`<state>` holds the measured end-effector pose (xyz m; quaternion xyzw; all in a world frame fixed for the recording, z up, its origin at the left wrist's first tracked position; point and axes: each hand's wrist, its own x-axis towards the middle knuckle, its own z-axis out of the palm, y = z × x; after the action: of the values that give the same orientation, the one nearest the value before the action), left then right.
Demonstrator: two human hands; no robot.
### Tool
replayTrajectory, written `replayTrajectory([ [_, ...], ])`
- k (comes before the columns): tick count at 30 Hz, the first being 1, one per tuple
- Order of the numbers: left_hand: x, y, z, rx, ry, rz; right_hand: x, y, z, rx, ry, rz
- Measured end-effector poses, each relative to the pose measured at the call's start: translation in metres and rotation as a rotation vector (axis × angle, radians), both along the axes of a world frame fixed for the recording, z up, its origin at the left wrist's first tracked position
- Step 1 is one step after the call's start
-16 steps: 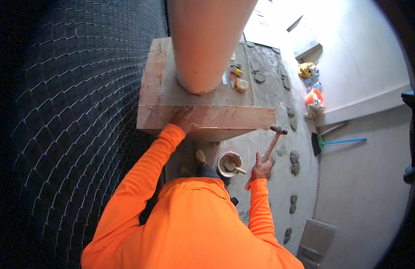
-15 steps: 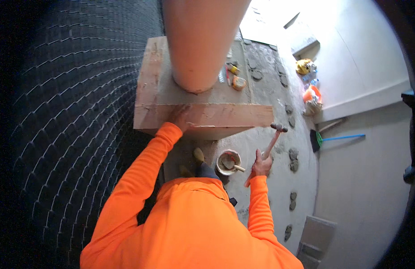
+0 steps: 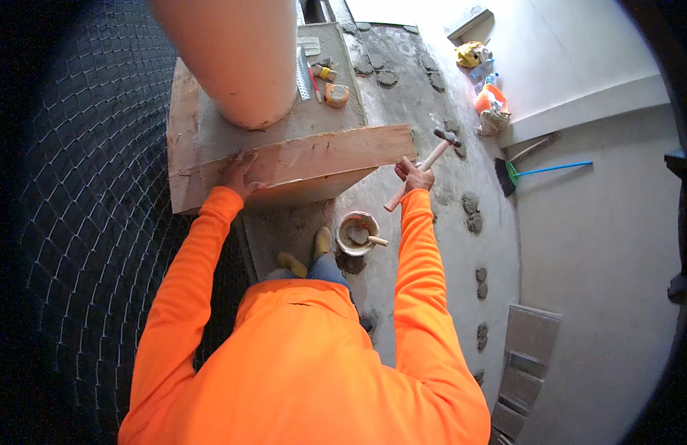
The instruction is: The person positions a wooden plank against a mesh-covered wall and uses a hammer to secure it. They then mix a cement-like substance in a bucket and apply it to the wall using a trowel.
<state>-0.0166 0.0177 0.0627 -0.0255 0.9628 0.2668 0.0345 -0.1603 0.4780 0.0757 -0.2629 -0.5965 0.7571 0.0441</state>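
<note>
A long reddish-brown board [image 3: 329, 150] lies along the front edge of a raised grey ledge, below a thick round column [image 3: 243, 67]. My left hand [image 3: 238, 176] rests on its left part with the fingers spread. Beside the board's right end, my right hand [image 3: 416, 176] is closed round the pale wooden handle of a hammer [image 3: 435, 156]. The dark hammer head points up and right, apart from the board. Close to my boots on the floor stands a bucket [image 3: 358, 215] of grey mix, with a wooden-handled tool [image 3: 376, 241] in it.
On the ledge lie a tape measure [image 3: 336, 95], a red pencil [image 3: 314, 83] and a perforated metal strip [image 3: 303, 74]. Dark netting [image 3: 113, 193] hangs at left. Mortar dabs [image 3: 472, 211] dot the floor at right. A broom [image 3: 507, 176] and an orange bucket [image 3: 492, 100] are by the wall.
The view has shifted, so ledge and column sit further left. My right hand has brought the hammer up and closer to the board's right end. My left hand stays on the board, fingers now spread.
</note>
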Motion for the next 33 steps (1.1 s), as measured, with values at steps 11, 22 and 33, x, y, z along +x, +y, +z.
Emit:
replayTrajectory([
  [11, -0.002, -0.005, 0.016, -0.038, 0.057, -0.077, -0.006, -0.003, 0.022, -0.009, 0.028, 0.018],
  [22, -0.004, 0.007, 0.045, -0.084, -0.002, -0.092, 0.002, -0.003, 0.014, -0.001, -0.016, -0.013],
  [33, 0.001, 0.01, 0.046, -0.079, 0.023, -0.066, 0.006, -0.004, 0.018, -0.05, -0.024, -0.042],
])
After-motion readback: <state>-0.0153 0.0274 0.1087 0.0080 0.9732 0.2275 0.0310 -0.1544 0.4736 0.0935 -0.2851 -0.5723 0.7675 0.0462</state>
